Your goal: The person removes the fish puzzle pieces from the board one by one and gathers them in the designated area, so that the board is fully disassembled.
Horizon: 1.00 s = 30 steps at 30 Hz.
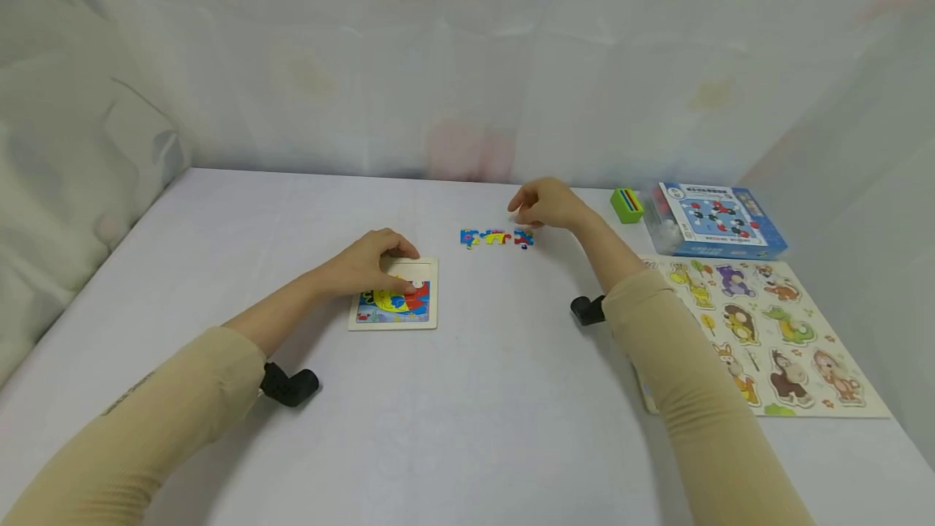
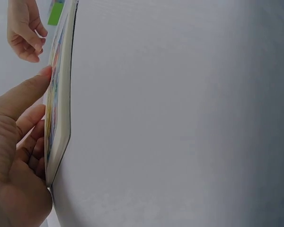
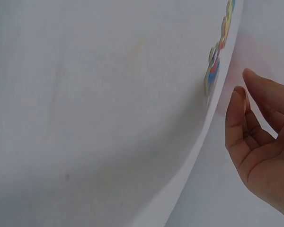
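Observation:
My left hand (image 1: 370, 262) rests on a small square wooden jigsaw tray (image 1: 433, 307) with a colourful cartoon picture. Its thumb (image 2: 35, 87) touches the picture, while the other fingers lie by the tray's far side. Part of the picture is hidden under that hand. To the tray's upper right, loose jigsaw pieces (image 1: 495, 238) in blue, yellow and red lie in a short row. Just above the row's right end hovers my right hand (image 1: 548, 203), its fingers loosely bent. In the right wrist view, nothing shows between thumb and fingertips of the right hand (image 3: 262, 137).
At the right lies a large wooden animal puzzle board (image 1: 760, 331). Behind it are a blue boxed set (image 1: 723, 222) and a green block with coloured stripes (image 1: 626, 206). A pale curtain (image 1: 438, 63) hangs along the table's far edge. Each wrist carries a black camera mount (image 1: 290, 386).

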Available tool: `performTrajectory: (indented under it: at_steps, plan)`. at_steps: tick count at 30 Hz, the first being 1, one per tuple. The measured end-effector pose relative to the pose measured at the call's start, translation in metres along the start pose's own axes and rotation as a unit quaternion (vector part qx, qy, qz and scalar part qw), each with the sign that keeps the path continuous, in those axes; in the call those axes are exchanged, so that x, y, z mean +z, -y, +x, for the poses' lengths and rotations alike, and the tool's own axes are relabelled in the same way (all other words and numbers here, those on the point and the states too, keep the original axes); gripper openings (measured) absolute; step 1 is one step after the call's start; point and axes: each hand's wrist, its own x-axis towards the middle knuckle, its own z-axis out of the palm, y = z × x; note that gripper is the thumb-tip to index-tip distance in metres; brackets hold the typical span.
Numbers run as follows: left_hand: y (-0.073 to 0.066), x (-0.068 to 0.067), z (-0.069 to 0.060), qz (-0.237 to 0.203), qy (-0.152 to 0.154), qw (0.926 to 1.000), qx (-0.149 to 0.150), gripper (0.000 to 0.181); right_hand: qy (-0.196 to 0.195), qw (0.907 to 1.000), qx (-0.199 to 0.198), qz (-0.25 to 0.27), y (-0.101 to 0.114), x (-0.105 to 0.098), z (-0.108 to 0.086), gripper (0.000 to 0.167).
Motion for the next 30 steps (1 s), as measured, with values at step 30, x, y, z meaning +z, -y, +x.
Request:
performTrajectory:
  at_steps: [30]
  plan:
    - [0.017, -0.026, -0.041, 0.014, -0.002, 0.9996, -0.023, 0.066, 0.12, 0.9832, -0.138, 0.006, 0.094, 0.088, -0.012, 0.019]
